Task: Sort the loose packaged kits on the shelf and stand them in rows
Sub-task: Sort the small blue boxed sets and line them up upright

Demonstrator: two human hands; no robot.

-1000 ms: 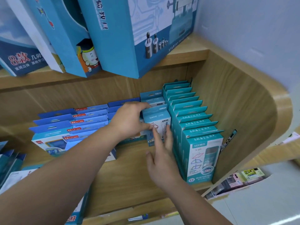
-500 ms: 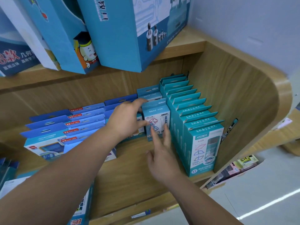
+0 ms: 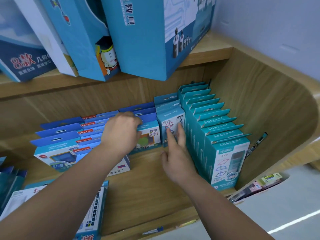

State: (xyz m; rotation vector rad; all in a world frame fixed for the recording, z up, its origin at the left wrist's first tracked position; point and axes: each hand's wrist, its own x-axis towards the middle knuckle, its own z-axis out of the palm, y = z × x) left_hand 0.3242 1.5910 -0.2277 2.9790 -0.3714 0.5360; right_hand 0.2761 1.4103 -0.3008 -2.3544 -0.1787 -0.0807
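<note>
The shelf (image 3: 147, 187) is pale honey wood with a fine grain. Along its right edge the teal kits (image 3: 223, 163) show a white front with red and blue outline shapes. The mid kit (image 3: 170, 118) is teal over white (red and blue line figure). Toward the left edge the blue kits (image 3: 57, 134) bear royal-blue tabs and red labels (image 3: 83, 141). The boxes (image 3: 143, 40) above are sky blue, one with an orange cartoon (image 3: 107, 54) in a black cap

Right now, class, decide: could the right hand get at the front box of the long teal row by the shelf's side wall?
Probably yes. The right hand lies open just left of the front box, and only bare shelf board lies before that box, so nothing seems to stand in the way.
</note>
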